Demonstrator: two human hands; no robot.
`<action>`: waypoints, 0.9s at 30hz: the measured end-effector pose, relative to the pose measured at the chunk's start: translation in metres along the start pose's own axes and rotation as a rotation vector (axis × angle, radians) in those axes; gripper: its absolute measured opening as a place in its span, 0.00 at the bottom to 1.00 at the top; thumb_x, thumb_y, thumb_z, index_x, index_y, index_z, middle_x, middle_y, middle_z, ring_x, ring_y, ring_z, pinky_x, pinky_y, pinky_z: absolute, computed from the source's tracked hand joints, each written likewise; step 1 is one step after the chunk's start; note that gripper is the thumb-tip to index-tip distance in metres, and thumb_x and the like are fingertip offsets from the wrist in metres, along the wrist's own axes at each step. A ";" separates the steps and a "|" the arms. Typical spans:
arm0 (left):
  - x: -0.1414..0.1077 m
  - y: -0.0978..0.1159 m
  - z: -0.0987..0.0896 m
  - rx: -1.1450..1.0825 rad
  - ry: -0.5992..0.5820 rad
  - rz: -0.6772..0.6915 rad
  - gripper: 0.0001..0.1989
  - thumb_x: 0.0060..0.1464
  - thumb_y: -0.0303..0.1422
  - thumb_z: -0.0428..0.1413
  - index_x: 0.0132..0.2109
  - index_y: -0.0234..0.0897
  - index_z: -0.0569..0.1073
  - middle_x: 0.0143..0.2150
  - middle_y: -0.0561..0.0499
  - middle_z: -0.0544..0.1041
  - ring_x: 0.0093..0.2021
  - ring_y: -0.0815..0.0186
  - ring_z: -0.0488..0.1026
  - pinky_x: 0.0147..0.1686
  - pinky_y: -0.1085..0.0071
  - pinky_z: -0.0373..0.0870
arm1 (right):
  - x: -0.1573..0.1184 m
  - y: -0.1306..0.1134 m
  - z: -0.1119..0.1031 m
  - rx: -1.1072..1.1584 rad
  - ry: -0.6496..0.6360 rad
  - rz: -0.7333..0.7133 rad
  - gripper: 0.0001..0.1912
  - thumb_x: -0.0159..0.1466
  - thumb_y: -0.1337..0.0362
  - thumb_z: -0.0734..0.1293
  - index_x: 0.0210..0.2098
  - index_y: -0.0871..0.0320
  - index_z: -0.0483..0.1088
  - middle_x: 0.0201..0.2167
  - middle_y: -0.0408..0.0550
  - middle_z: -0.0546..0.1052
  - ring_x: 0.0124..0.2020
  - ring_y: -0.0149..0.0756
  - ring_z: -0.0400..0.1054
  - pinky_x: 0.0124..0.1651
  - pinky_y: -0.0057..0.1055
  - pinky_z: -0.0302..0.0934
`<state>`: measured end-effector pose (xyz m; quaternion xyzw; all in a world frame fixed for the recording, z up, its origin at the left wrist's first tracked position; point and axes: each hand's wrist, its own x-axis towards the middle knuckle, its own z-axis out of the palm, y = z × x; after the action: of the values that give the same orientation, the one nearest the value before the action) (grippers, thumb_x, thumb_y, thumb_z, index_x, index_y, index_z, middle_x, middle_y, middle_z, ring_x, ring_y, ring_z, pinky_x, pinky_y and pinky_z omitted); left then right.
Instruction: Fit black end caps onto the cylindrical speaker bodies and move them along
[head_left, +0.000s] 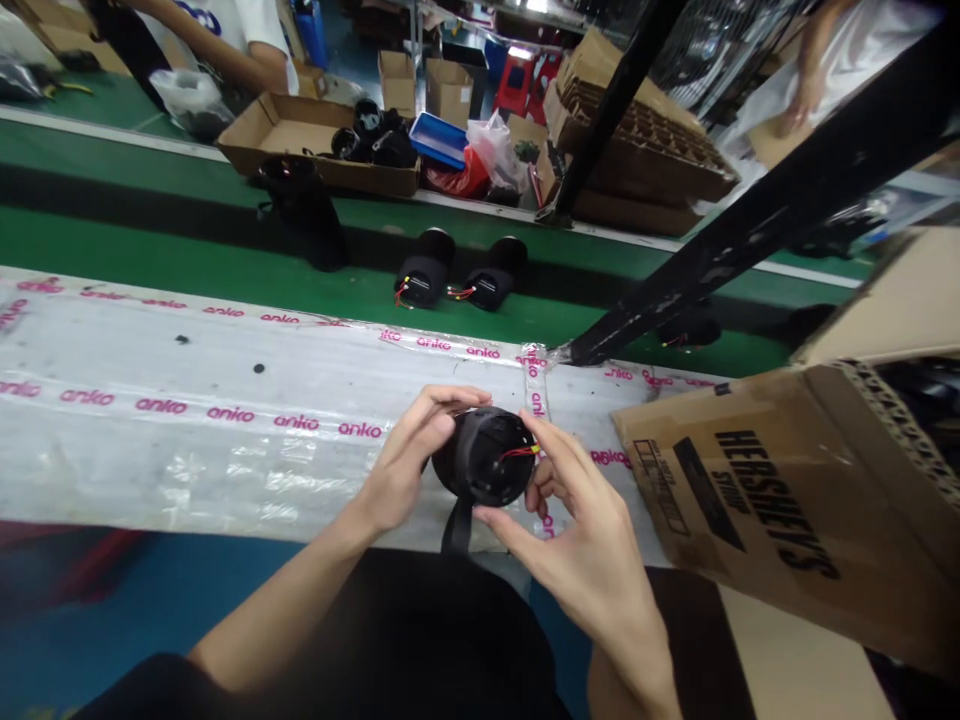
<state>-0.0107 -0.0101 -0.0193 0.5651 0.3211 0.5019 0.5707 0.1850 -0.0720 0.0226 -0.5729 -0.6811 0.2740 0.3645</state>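
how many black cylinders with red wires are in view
4 black cylinders: one between the left hand and right hand, two side by side on the green conveyor belt, one shadowed under the black bar; more may be hidden.

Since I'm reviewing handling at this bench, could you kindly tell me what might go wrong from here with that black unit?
The red and yellow wires poke from the black cylindrical unit right by the right hand, so they could snag or pull loose. The unit is held by the left hand and right hand above the plastic-covered bench, so it might slip. The hanging black strap could snag too.
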 end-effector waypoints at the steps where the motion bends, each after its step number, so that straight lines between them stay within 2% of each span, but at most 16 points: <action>1: 0.000 -0.001 -0.003 -0.044 -0.024 -0.022 0.19 0.76 0.43 0.47 0.61 0.40 0.74 0.64 0.40 0.78 0.66 0.52 0.75 0.65 0.53 0.73 | 0.002 -0.001 0.000 -0.036 -0.008 -0.013 0.41 0.62 0.52 0.80 0.71 0.44 0.65 0.63 0.54 0.74 0.37 0.41 0.77 0.44 0.47 0.80; 3: 0.000 -0.003 -0.008 -0.004 -0.104 -0.041 0.22 0.75 0.46 0.47 0.64 0.41 0.74 0.66 0.41 0.77 0.67 0.51 0.74 0.67 0.53 0.72 | 0.007 0.001 0.001 -0.078 -0.031 -0.022 0.41 0.61 0.49 0.81 0.68 0.45 0.67 0.65 0.54 0.73 0.52 0.52 0.77 0.54 0.52 0.78; 4: 0.000 -0.005 -0.008 0.048 -0.130 -0.039 0.21 0.75 0.46 0.49 0.64 0.42 0.75 0.65 0.42 0.78 0.67 0.51 0.74 0.67 0.54 0.72 | 0.008 0.003 0.001 -0.072 -0.045 -0.016 0.41 0.60 0.48 0.81 0.68 0.45 0.67 0.66 0.54 0.71 0.60 0.56 0.73 0.60 0.55 0.75; 6: -0.002 -0.009 -0.006 0.122 -0.131 -0.033 0.20 0.74 0.46 0.51 0.63 0.43 0.75 0.64 0.43 0.79 0.64 0.53 0.76 0.66 0.57 0.72 | 0.008 0.011 0.003 0.020 -0.073 0.017 0.43 0.60 0.47 0.80 0.70 0.45 0.63 0.70 0.54 0.67 0.69 0.58 0.66 0.68 0.57 0.68; 8: -0.004 -0.014 0.001 0.106 -0.070 -0.023 0.20 0.75 0.45 0.49 0.63 0.42 0.73 0.62 0.43 0.79 0.62 0.55 0.77 0.64 0.57 0.73 | 0.003 0.021 0.012 0.206 -0.052 0.078 0.41 0.66 0.48 0.76 0.73 0.45 0.59 0.72 0.54 0.65 0.68 0.54 0.67 0.68 0.55 0.67; 11: -0.009 -0.021 0.012 0.063 0.044 -0.012 0.18 0.75 0.44 0.49 0.62 0.41 0.72 0.62 0.43 0.79 0.61 0.57 0.77 0.63 0.58 0.73 | -0.006 0.034 0.037 0.520 0.132 0.165 0.29 0.73 0.52 0.68 0.71 0.47 0.61 0.67 0.54 0.71 0.62 0.46 0.71 0.64 0.47 0.69; 13: -0.012 -0.023 0.019 0.064 0.125 0.002 0.15 0.76 0.44 0.50 0.58 0.41 0.72 0.61 0.43 0.79 0.61 0.58 0.77 0.63 0.58 0.73 | -0.011 0.038 0.055 0.663 0.267 0.194 0.23 0.73 0.53 0.69 0.65 0.48 0.66 0.63 0.52 0.73 0.61 0.44 0.72 0.63 0.44 0.69; 15: -0.017 -0.024 0.024 0.079 0.205 0.006 0.14 0.76 0.44 0.50 0.56 0.41 0.72 0.61 0.43 0.79 0.62 0.58 0.76 0.63 0.57 0.73 | -0.012 0.040 0.067 0.745 0.333 0.221 0.22 0.70 0.53 0.71 0.61 0.50 0.68 0.61 0.52 0.75 0.60 0.44 0.73 0.63 0.43 0.69; 18: -0.029 -0.023 0.029 0.089 0.301 0.038 0.15 0.76 0.45 0.49 0.57 0.41 0.71 0.62 0.42 0.78 0.64 0.57 0.75 0.65 0.55 0.73 | -0.012 0.036 0.072 0.767 0.381 0.267 0.22 0.68 0.54 0.74 0.58 0.52 0.71 0.58 0.53 0.78 0.54 0.43 0.76 0.59 0.43 0.72; 22: -0.042 -0.022 0.031 0.128 0.316 0.118 0.17 0.76 0.45 0.50 0.62 0.42 0.69 0.67 0.40 0.75 0.67 0.55 0.73 0.68 0.51 0.69 | -0.013 0.026 0.069 0.631 0.541 0.221 0.12 0.68 0.57 0.74 0.49 0.54 0.78 0.51 0.52 0.83 0.52 0.44 0.79 0.58 0.46 0.74; 24: -0.040 -0.026 0.030 0.110 0.329 0.139 0.15 0.75 0.44 0.52 0.59 0.41 0.70 0.65 0.40 0.76 0.66 0.55 0.74 0.66 0.52 0.70 | -0.015 0.023 0.070 0.541 0.584 0.174 0.10 0.68 0.59 0.74 0.47 0.54 0.81 0.50 0.52 0.85 0.55 0.46 0.80 0.61 0.49 0.73; 27: -0.026 -0.037 0.024 -0.002 0.387 0.133 0.11 0.72 0.43 0.56 0.50 0.40 0.71 0.56 0.43 0.80 0.58 0.56 0.78 0.57 0.57 0.75 | -0.017 0.022 0.074 0.461 0.571 0.137 0.11 0.69 0.61 0.74 0.50 0.54 0.82 0.53 0.54 0.84 0.57 0.48 0.79 0.64 0.53 0.71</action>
<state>0.0123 -0.0366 -0.0569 0.4775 0.3863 0.6380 0.4645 0.1392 -0.0808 -0.0411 -0.5733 -0.4324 0.2730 0.6402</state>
